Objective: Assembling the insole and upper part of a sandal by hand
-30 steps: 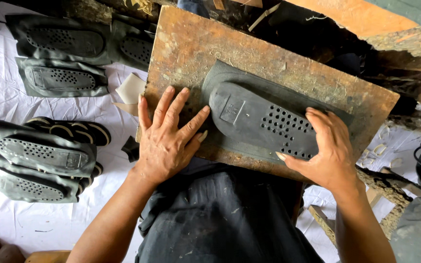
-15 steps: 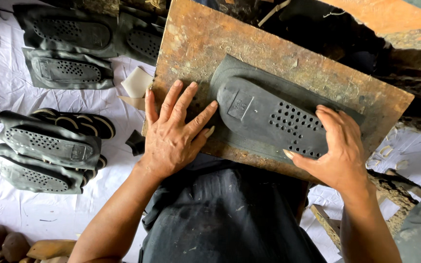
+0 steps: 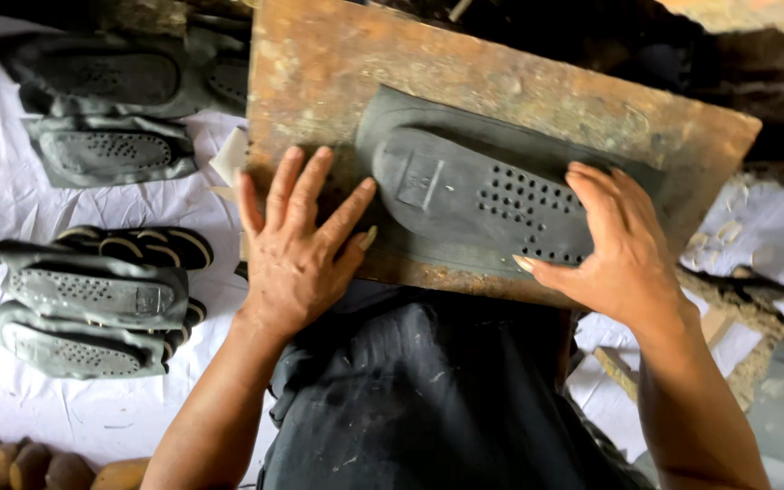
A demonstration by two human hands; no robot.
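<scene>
Perforated rubber sole (image 3: 487, 195) on rusty, pitted board (image 3: 338, 63)

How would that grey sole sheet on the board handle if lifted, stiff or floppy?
Probably floppy: the grey sole sheet lies flat and thin against the wooden board. Likely light. It looks matte, so the right hand pressing it probably grips rather than slips.

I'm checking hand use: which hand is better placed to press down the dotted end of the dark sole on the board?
Probably the right hand: it lies on the dotted end of the sole. The left hand rests flat on the wooden board, beside the sole's other end.
</scene>
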